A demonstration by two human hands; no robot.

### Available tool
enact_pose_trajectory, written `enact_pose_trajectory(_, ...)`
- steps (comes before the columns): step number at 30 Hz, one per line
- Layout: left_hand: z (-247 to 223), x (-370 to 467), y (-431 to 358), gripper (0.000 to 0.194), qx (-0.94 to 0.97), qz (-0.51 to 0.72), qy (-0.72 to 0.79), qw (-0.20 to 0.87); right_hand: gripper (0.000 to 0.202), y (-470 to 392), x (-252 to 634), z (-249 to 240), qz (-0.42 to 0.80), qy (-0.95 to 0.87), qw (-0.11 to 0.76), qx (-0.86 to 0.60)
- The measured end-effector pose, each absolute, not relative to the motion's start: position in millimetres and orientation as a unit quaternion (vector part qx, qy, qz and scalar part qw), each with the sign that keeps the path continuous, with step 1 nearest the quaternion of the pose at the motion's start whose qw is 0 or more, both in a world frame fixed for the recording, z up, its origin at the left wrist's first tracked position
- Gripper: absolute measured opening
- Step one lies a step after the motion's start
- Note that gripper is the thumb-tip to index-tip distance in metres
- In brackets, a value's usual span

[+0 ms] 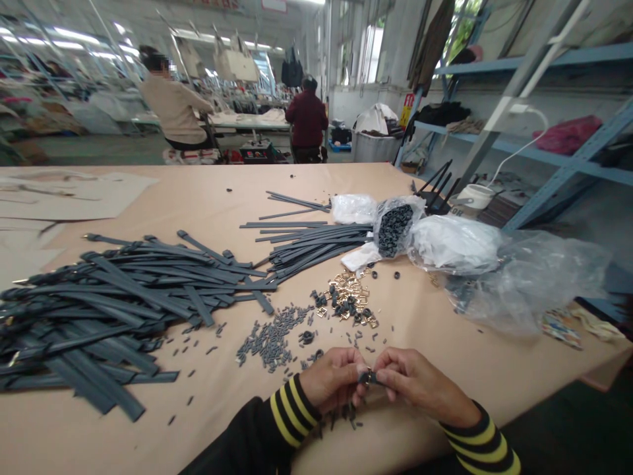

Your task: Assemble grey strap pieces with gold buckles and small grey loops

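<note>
Above the near edge of the table, my left hand (339, 377) and my right hand (418, 379) meet fingertip to fingertip. Between them is a dark grey strap (374, 379) with a small gold buckle (368, 373) on it. The left fingers pinch the buckle end, and the right thumb and fingers press on the strap just beside it. Most of the strap is hidden by the right hand. Just beyond lie a heap of gold buckles (349, 287) mixed with dark rings, and a scatter of small dark grey pieces (271, 338).
A large pile of dark grey straps (133, 284) covers the table's left side, with thinner strips (316, 244) farther back. Plastic bags (455, 241), one bag of dark loops (395, 227), stand at right. Blue shelving (539, 158) rises beyond. Two people work in the background.
</note>
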State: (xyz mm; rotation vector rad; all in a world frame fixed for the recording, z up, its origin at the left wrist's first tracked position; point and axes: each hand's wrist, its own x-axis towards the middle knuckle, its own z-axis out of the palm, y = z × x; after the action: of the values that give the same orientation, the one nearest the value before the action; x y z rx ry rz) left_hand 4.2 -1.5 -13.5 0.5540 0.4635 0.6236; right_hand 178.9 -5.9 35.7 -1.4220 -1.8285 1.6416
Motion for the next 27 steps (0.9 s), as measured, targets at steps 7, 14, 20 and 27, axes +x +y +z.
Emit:
enact_pose_trajectory(7, -8.2, 2.3, -0.9, 0.028, 0.265, 0.325, 0.186, 0.889, 0.022, -3.6, 180.1, 48.7, 0.490, -0.707, 0.123, -0.495)
enact_pose_trajectory(14, -6.2, 4.0, -1.1, 0.033, 0.256, 0.354, 0.187, 0.880, 0.035, -5.1, 177.7, 45.4, 0.508, -0.703, 0.150, -0.475)
enact_pose_trajectory(20, -8.7, 6.4, 0.2, 0.033, 0.275, 0.405, 0.242, 0.837, 0.039, -7.0, 179.0, 41.3, 0.568, -0.668, 0.172, -0.449)
enact_pose_trajectory(27, -4.0, 6.1, 0.4, 0.033, 0.306, 0.406, 0.250, 0.824, 0.028, -7.0, 178.5, 43.1, 0.609, -0.633, 0.183, -0.442)
